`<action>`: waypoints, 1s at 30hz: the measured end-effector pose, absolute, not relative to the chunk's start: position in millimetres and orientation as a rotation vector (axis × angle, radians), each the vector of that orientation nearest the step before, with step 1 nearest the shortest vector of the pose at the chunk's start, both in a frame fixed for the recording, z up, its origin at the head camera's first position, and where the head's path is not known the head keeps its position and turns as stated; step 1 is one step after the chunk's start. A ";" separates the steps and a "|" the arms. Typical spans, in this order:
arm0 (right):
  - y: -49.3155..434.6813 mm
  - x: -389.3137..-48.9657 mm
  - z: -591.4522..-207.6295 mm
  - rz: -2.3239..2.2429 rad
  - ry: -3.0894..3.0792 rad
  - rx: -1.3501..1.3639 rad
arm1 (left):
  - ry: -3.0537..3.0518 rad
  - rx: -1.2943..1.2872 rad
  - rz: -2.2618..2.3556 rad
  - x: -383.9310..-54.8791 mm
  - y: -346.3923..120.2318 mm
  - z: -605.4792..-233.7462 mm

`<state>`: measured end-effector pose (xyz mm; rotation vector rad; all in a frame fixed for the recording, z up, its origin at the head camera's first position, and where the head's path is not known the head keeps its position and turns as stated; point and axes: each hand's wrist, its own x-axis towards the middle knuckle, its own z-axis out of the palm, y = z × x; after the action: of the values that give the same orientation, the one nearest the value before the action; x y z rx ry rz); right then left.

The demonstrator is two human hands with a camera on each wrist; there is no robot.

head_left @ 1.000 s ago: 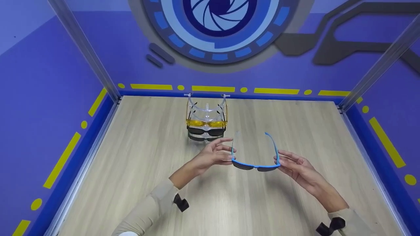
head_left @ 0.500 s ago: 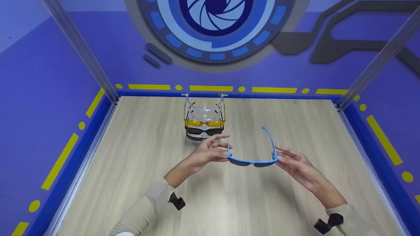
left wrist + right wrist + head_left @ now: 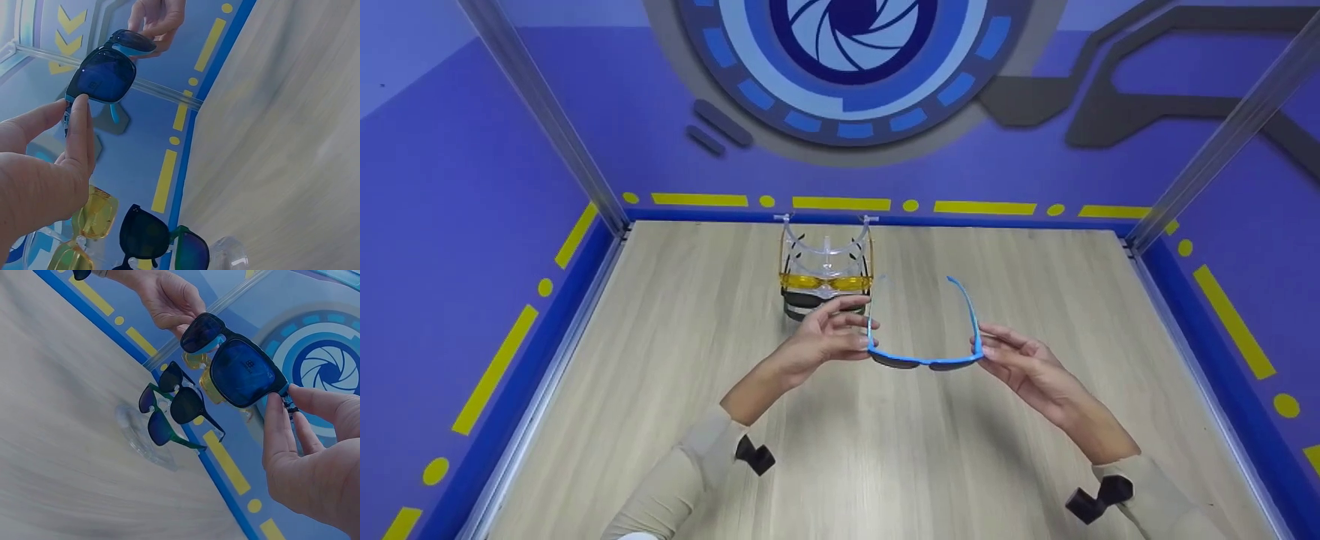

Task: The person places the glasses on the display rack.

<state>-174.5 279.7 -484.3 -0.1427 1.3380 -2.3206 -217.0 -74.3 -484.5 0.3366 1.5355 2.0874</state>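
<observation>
Blue-framed sunglasses (image 3: 896, 362) with dark lenses are held above the table, both temples unfolded and pointing away from me. My left hand (image 3: 819, 339) pinches the left hinge corner between thumb and fingers; my right hand (image 3: 1035, 371) grips the opposite corner the same way. In the right wrist view the lens (image 3: 242, 371) looks glossy blue. Just beyond my left hand stands a clear display stand (image 3: 826, 266). It carries yellow-tinted glasses (image 3: 802, 282) on top, black sunglasses (image 3: 188, 405) below, and green-framed sunglasses (image 3: 160, 428) lowest. My left fingers partly cover the lower pairs in the head view.
The stand's clear round base (image 3: 143, 445) rests on the wood-grain table (image 3: 697, 315), near its far side. Blue-purple panels (image 3: 607, 127) with yellow markings wall in the back and both sides. Metal posts (image 3: 547, 112) rise at the back corners.
Both hands have carried the blue sunglasses leftward and farther from me, nearer the stand. My left fingers now overlap the lower pairs more. The grip on both corners stays the same.
</observation>
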 end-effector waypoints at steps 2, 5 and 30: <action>277.7 -176.8 -480.9 -2.324 1.337 -0.147 | 1.540 0.353 2.091 -217.8 -76.6 -480.6; 274.2 -180.9 -475.5 -2.331 1.328 -0.165 | 1.543 0.366 2.104 -219.6 -80.5 -474.4; 235.1 -214.0 -443.1 -2.350 1.336 -0.063 | 1.579 0.356 2.194 -241.7 -112.4 -445.6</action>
<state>-214.0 235.1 -443.1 -0.0633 1.3363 -2.3496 -241.7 -112.4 -445.6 0.3555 1.5786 2.1941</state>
